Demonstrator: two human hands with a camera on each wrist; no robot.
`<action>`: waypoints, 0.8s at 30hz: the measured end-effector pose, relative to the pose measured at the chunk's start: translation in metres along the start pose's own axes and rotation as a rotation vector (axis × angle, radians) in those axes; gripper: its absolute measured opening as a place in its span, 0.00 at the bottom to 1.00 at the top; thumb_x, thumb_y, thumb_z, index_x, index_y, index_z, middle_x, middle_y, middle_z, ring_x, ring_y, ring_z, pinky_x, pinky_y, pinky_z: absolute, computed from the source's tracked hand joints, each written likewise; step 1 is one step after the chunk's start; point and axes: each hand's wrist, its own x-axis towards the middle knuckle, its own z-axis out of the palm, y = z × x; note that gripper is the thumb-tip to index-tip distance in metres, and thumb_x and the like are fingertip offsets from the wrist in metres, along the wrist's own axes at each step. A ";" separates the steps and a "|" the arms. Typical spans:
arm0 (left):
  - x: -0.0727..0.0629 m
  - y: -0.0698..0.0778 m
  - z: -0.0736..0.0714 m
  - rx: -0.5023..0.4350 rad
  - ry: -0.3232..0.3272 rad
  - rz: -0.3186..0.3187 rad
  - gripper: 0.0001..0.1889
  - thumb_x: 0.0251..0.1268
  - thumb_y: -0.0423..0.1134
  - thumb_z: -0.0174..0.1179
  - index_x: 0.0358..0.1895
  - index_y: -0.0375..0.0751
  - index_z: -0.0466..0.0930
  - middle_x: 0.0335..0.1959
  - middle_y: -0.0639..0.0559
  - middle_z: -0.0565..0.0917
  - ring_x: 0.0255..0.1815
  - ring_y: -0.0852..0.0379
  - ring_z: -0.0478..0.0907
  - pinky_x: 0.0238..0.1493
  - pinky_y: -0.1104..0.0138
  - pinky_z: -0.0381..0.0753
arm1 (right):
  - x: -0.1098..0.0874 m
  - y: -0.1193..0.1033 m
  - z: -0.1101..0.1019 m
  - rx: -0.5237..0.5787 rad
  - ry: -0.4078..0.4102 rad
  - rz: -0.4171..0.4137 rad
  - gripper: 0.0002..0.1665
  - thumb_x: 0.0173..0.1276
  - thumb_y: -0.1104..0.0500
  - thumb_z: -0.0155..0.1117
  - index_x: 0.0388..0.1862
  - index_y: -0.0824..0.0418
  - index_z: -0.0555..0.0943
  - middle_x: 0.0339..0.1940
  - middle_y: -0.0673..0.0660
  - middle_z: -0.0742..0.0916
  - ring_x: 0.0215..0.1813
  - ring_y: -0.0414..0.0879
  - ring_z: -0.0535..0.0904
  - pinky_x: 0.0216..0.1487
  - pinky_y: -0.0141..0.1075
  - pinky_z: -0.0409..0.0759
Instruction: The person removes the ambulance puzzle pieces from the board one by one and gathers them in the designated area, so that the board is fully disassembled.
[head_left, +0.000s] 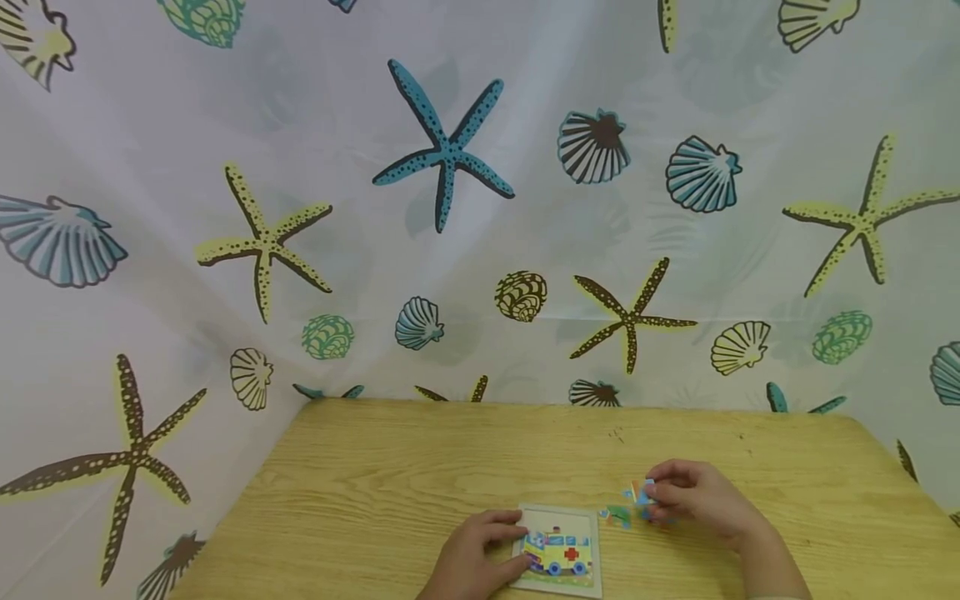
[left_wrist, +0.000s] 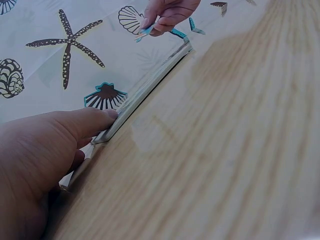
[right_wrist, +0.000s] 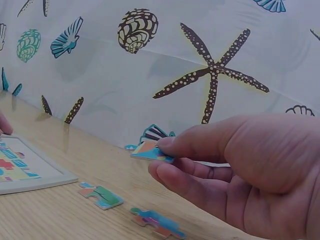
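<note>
A puzzle tray (head_left: pixel 597 554) with a pale rim lies on the table, holding a picture of a yellow ambulance with a red cross. My left hand (head_left: pixel 476 554) rests at the tray's left side, its thumb and fingers touching the rim. Between thumb and fingertips, my right hand (head_left: pixel 701 497) pinches a puzzle piece (right_wrist: pixel 147 150) coloured blue and orange, held above the table. Below it lie a green and blue puzzle piece (right_wrist: pixel 104 195) and a blue and purple puzzle piece (right_wrist: pixel 157 222), both right of the tray.
The wooden table (head_left: pixel 390 467) carries everything. A white curtain (head_left: pixel 480 258) printed with starfish and shells hangs behind its back edge and along both sides.
</note>
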 end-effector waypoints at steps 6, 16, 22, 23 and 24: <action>0.000 0.001 0.000 0.007 -0.001 -0.003 0.21 0.59 0.55 0.70 0.52 0.49 0.88 0.61 0.56 0.82 0.64 0.42 0.76 0.64 0.43 0.73 | -0.008 0.004 -0.015 -0.025 0.012 0.009 0.26 0.74 0.57 0.62 0.60 0.76 0.72 0.42 0.52 0.86 0.41 0.42 0.86 0.47 0.37 0.86; 0.000 0.001 0.000 0.013 0.004 0.006 0.21 0.60 0.55 0.70 0.51 0.48 0.88 0.61 0.55 0.82 0.64 0.43 0.77 0.63 0.44 0.74 | -0.022 0.011 -0.035 -0.073 0.077 0.085 0.25 0.73 0.55 0.64 0.56 0.75 0.74 0.42 0.52 0.87 0.40 0.43 0.84 0.45 0.36 0.86; 0.000 0.002 0.001 0.016 0.007 0.002 0.21 0.60 0.54 0.70 0.51 0.48 0.88 0.61 0.55 0.82 0.64 0.43 0.76 0.63 0.43 0.73 | -0.028 0.014 -0.040 -0.113 0.121 0.150 0.23 0.72 0.57 0.65 0.54 0.74 0.76 0.40 0.52 0.87 0.38 0.42 0.84 0.42 0.35 0.86; 0.000 0.003 0.001 0.016 0.007 0.002 0.21 0.60 0.54 0.70 0.51 0.48 0.88 0.61 0.55 0.82 0.64 0.43 0.76 0.63 0.43 0.73 | -0.029 0.015 -0.041 -0.118 0.124 0.155 0.22 0.72 0.58 0.65 0.54 0.75 0.76 0.40 0.53 0.87 0.38 0.42 0.84 0.42 0.35 0.86; 0.000 0.003 0.001 0.018 0.007 0.003 0.21 0.60 0.54 0.70 0.51 0.48 0.88 0.61 0.55 0.82 0.64 0.43 0.76 0.63 0.43 0.73 | -0.029 0.015 -0.042 -0.123 0.128 0.159 0.21 0.72 0.59 0.65 0.54 0.75 0.76 0.40 0.52 0.87 0.38 0.42 0.84 0.42 0.35 0.86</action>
